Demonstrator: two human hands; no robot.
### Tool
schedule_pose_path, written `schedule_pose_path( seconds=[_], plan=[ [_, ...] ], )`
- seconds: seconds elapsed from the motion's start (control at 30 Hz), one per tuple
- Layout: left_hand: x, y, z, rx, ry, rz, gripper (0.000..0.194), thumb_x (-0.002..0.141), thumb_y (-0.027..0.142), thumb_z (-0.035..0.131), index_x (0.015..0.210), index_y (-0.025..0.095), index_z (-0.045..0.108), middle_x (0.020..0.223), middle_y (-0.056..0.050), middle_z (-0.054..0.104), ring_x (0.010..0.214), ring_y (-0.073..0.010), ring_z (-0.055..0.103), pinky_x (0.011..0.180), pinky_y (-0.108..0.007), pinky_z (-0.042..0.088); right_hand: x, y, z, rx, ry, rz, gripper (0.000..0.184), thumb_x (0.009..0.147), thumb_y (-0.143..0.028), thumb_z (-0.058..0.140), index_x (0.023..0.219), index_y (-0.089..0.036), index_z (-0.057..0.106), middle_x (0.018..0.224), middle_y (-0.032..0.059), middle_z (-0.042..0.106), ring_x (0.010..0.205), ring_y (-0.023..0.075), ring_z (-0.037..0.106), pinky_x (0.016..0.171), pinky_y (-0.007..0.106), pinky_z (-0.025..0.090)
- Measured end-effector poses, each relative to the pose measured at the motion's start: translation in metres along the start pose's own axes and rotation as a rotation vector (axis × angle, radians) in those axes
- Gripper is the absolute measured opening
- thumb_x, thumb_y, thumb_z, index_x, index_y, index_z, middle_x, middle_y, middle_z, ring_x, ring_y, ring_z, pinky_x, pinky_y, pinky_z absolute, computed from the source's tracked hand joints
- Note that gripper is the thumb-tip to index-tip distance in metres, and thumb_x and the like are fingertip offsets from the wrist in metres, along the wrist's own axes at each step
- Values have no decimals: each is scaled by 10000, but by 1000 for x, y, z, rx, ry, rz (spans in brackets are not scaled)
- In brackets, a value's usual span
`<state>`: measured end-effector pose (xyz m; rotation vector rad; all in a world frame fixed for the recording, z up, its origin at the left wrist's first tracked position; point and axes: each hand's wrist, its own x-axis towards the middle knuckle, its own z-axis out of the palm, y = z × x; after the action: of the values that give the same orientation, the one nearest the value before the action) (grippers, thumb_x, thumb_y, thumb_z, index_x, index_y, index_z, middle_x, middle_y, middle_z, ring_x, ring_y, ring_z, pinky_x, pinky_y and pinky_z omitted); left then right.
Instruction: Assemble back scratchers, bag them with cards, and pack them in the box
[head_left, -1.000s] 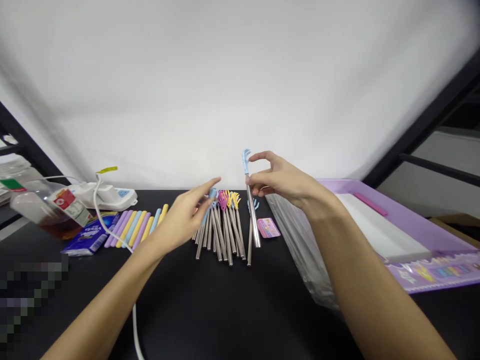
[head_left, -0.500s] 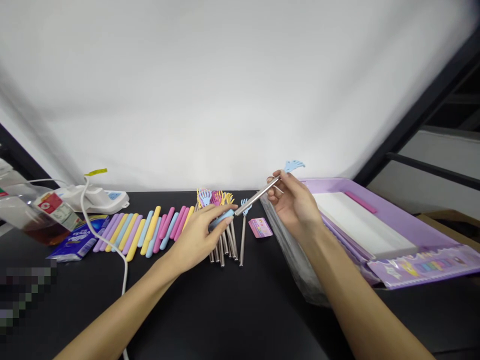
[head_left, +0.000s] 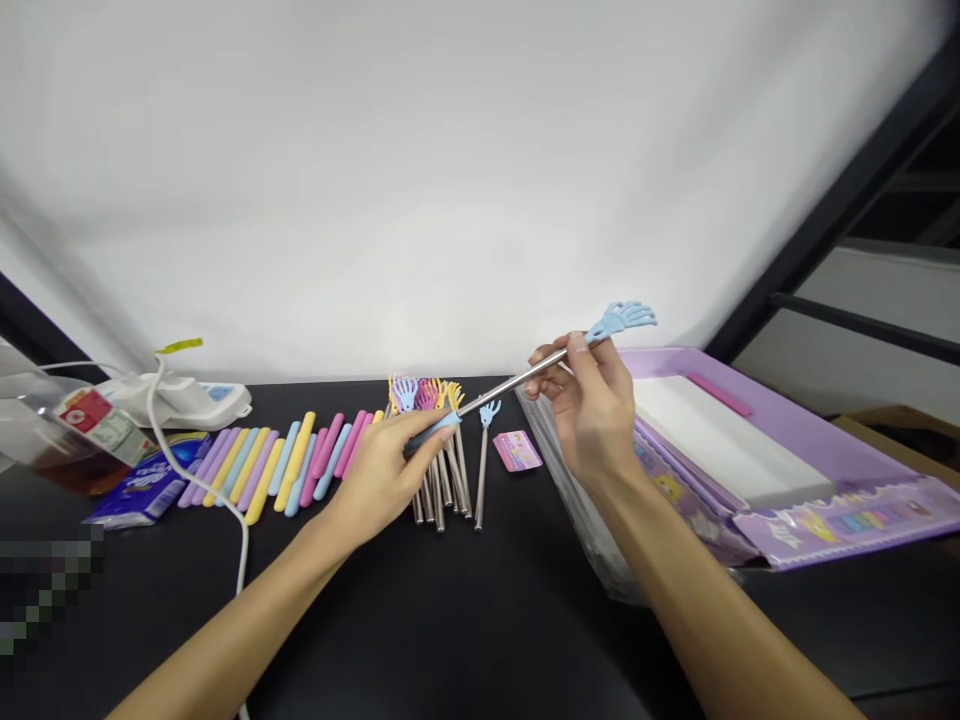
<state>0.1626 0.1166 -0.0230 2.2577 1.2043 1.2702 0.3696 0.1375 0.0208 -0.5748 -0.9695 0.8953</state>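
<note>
My right hand (head_left: 592,400) pinches a metal back scratcher (head_left: 525,377) near its blue hand-shaped head (head_left: 622,318), holding it slanted above the table. My left hand (head_left: 382,475) grips a blue foam handle sleeve (head_left: 433,432) at the rod's lower end. Under them lies a bundle of metal scratcher rods (head_left: 442,480) with blue, pink and yellow heads. A row of coloured foam sleeves (head_left: 285,465) lies to the left of my left hand.
A purple box with a white insert (head_left: 720,440) and a stack of clear bags (head_left: 592,500) lie at the right. A small pink card (head_left: 516,450) sits near the rods. At the left are a white cable (head_left: 240,540), a white device (head_left: 180,400), a blue packet (head_left: 142,490) and a plastic bottle (head_left: 67,440).
My right hand turned the scratcher from upright to slanted, its head now to the right. My left hand picked up a blue sleeve and brought it to the rod's lower end.
</note>
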Motion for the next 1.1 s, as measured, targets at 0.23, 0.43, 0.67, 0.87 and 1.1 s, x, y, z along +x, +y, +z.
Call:
schedule_pose_path(
  seconds=[0.23,0.43,0.67,0.87,1.1],
  plan=[
    [0,-9,-4,117,79,179,227,972,297,621,1098,152,742,988,-63,787,841,-182,734,765,-277,564,4,-6,-4,-49,-57,224,481,873,-432,638,486,-191,486,504,19,584,377,99,504,381,227,364],
    [-2,-4,-4,81,-18,300,234,1007,254,551,1122,135,717,900,-56,743,759,-150,670,704,-269,524,4,-7,-6,-131,-120,369,471,855,-455,621,480,-199,499,481,58,606,347,123,489,345,238,327],
    [1,10,-6,26,-92,213,290,1032,323,491,1001,174,738,732,-15,657,641,-124,570,591,-252,438,-11,6,5,-209,-254,450,529,839,-558,605,469,-203,476,381,-5,449,320,71,322,329,213,125],
    [4,12,-11,59,-162,186,315,1030,337,491,910,182,737,699,-2,660,606,-120,557,604,-263,432,-18,20,5,-214,-376,463,554,870,-581,550,471,-208,464,378,-3,476,310,74,325,329,219,138],
    [8,-4,-21,184,39,273,196,971,279,620,1112,175,707,978,-54,746,853,-159,696,792,-274,543,-6,8,3,-138,-177,572,352,726,-477,823,688,-163,667,392,-74,466,307,21,299,329,172,204]
  ],
)
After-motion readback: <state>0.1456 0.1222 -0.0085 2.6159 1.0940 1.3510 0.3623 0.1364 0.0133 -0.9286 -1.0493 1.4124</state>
